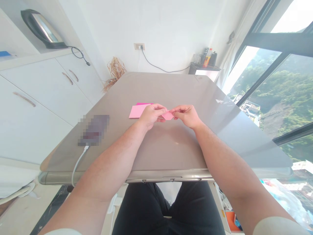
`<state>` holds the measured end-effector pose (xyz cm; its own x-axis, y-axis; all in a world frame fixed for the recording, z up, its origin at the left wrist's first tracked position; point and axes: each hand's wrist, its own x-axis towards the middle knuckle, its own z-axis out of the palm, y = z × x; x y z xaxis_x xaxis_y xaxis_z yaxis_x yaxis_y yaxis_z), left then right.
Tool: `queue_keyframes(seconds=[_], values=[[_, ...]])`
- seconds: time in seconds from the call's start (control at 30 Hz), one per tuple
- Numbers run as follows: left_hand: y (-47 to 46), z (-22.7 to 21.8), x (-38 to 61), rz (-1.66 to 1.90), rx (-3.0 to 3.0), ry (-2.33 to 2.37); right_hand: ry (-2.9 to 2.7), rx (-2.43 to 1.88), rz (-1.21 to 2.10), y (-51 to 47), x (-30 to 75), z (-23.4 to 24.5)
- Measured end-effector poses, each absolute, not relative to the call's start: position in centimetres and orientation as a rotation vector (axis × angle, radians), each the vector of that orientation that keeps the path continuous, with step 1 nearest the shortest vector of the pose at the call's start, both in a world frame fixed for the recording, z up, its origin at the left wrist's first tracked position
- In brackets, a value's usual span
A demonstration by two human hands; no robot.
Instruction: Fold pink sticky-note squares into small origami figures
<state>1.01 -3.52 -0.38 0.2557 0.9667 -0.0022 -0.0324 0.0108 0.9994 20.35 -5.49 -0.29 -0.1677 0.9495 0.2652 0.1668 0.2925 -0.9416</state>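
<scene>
A small folded piece of pink paper (167,115) is held between my two hands above the middle of the table. My left hand (152,116) pinches its left side, with the thumb and fingers closed on it. At the right end, the fingertips of my right hand (186,115) grip the same paper. Just left of my left hand lie flat sheets of light pink paper (137,111), with a darker magenta sheet (143,103) showing behind them. My left fingers hide part of the stack.
A blurred dark phone-like object (94,130) with a white cable (77,160) lies on the table (171,156) at left. Small scraps (223,101) sit near the right edge. Behind the table stand dried stalks (114,71) and a low cabinet (204,70) with bottles.
</scene>
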Motion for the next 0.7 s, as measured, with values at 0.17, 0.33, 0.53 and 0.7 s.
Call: queue_keyframes(seconds=[0.17, 0.33, 0.53, 0.7], values=[[-3.5, -0.6, 1.1, 1.029, 1.270, 0.979, -1.604, -1.054, 0.968, -5.2, 20.6, -0.6], [-3.4, -0.8, 1.2, 1.052, 1.288, 0.975, -1.628, -1.045, 0.971, -5.2, 20.5, -0.7], [-3.2, -1.3, 1.5, 1.180, 1.358, 1.010, -1.547, -1.106, 0.957, -5.3, 20.2, -0.5], [-3.3, -1.6, 1.8, 1.217, 1.447, 0.954, -1.534, -1.194, 0.924, -5.2, 20.2, -0.7]])
